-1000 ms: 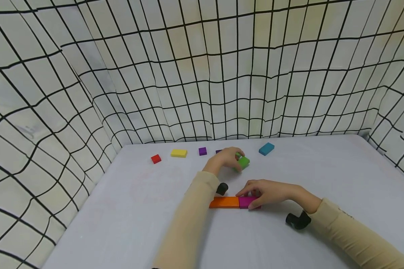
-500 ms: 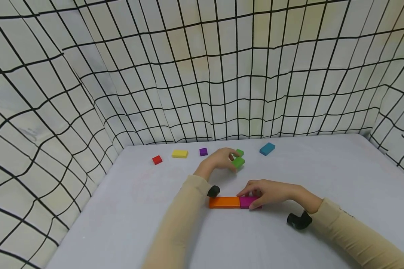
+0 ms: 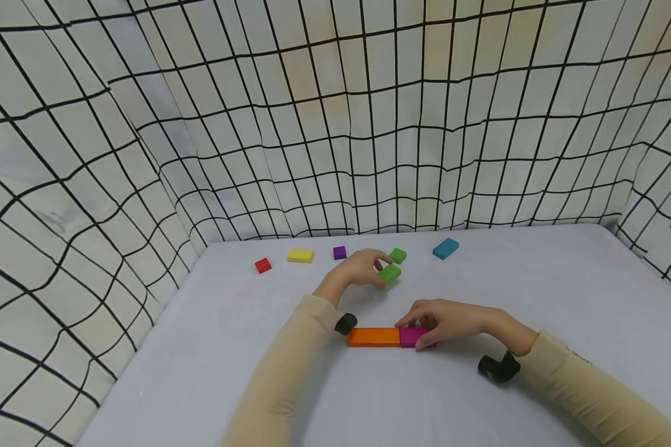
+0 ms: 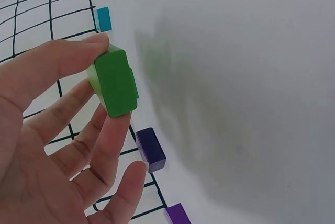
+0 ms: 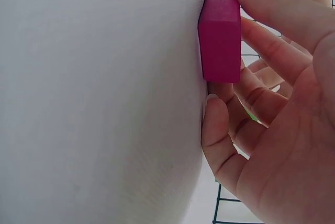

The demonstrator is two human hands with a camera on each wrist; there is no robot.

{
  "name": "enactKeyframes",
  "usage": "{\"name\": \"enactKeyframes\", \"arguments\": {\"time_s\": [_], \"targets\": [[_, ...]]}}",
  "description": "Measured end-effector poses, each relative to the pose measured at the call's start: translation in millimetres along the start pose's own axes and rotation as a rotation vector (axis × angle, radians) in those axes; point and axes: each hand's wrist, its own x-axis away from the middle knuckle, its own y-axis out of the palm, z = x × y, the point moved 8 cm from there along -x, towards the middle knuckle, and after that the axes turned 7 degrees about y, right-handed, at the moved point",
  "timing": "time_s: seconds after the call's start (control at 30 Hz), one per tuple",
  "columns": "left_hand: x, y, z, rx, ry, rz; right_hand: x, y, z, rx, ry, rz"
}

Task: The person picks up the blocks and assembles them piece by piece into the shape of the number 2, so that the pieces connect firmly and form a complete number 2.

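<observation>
My left hand (image 3: pixel 358 268) pinches a green rectangular block (image 4: pixel 116 84) between thumb and fingertips, raised off the table in the left wrist view. A smaller green block (image 3: pixel 398 255) lies just behind it. My right hand (image 3: pixel 450 320) grips a magenta block (image 5: pixel 220 35) by its sides, the thumb along the near side. The magenta block lies on the table, end to end with a long orange block (image 3: pixel 373 337). A dark purple block (image 4: pixel 150 149) shows past the left fingers in the left wrist view; in the head view the left hand hides it.
Along the back of the white table (image 3: pixel 537 279) lie a red block (image 3: pixel 263 266), a yellow block (image 3: pixel 300 256), a purple block (image 3: pixel 339 252) and a blue block (image 3: pixel 445 248). Black netting (image 3: pixel 369 136) over white sheeting rises behind and at both sides.
My left hand has drawn back to the left and slightly nearer with the green block, uncovering the smaller green block. The right hand has stayed on the magenta block.
</observation>
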Motion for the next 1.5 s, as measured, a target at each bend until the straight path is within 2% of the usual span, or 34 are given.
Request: {"name": "enactKeyframes", "arguments": {"time_s": [0.23,0.43,0.67,1.13,1.5], "targets": [[7.8,-1.2,2.0,-0.027,-0.017,0.008,-0.4,2,2,-0.009,0.007,-0.006],[15.5,1.3,-0.8,-0.077,-0.059,-0.007,0.5,3,1,-0.012,0.002,-0.004],[26.3,2.6,-1.2,-0.073,-0.082,-0.011,1.0,3,-3,-0.013,-0.007,0.001],[35.2,4.6,-8.6,-0.074,-0.074,-0.013,2.8,1,-7,-0.009,-0.011,0.006],[43.4,10.7,-5.5,-0.077,-0.080,-0.032,2.9,1,-6,0.005,-0.025,0.003]]}}
